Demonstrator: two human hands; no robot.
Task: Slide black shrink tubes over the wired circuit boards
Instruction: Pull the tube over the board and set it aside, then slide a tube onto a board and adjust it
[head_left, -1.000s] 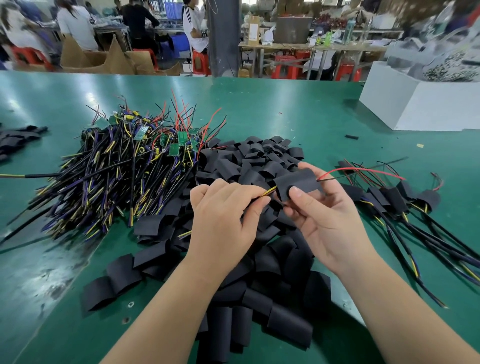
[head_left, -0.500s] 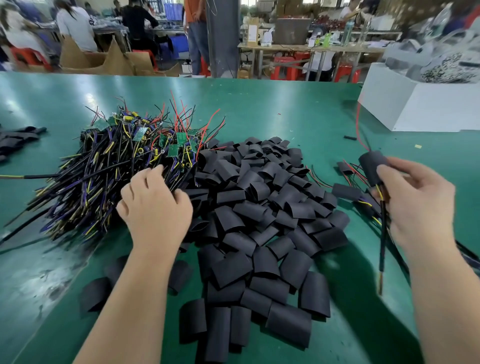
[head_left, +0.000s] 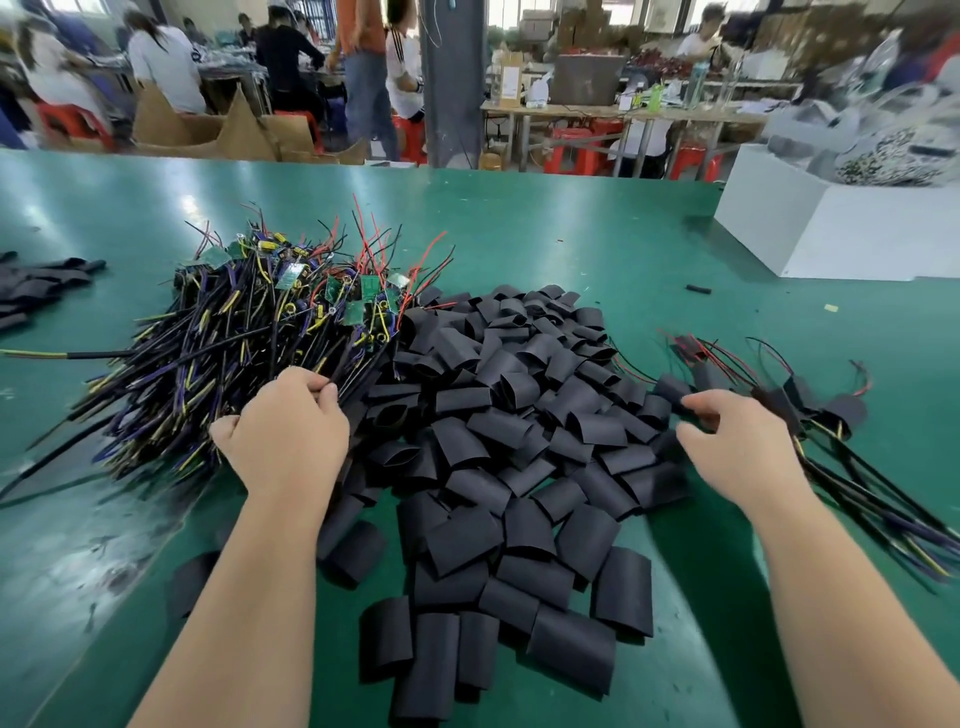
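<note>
The black shrink tubes (head_left: 498, 467) are lying in a loose heap in the middle of the counter (head_left: 545, 223), spreading toward its near edge between my forearms. My left hand (head_left: 283, 431) is curling over the near end of the wired circuit boards (head_left: 249, 332), its thumb and fingertips pinching a thin black cable from that bundle. The bundle is sprawling just left of the tubes, toward the left edge. My right hand (head_left: 732, 441) is hovering at the heap's right side, fingers bent narrow over a tube, and I cannot tell whether it is gripping anything. Just right of that hand, sleeved boards (head_left: 844, 410) are lying with their cables trailing toward the right edge. Farther back, a white box (head_left: 831, 234) is sitting near the far right corner, and people (head_left: 166, 67) are working beyond the far edge.
</note>
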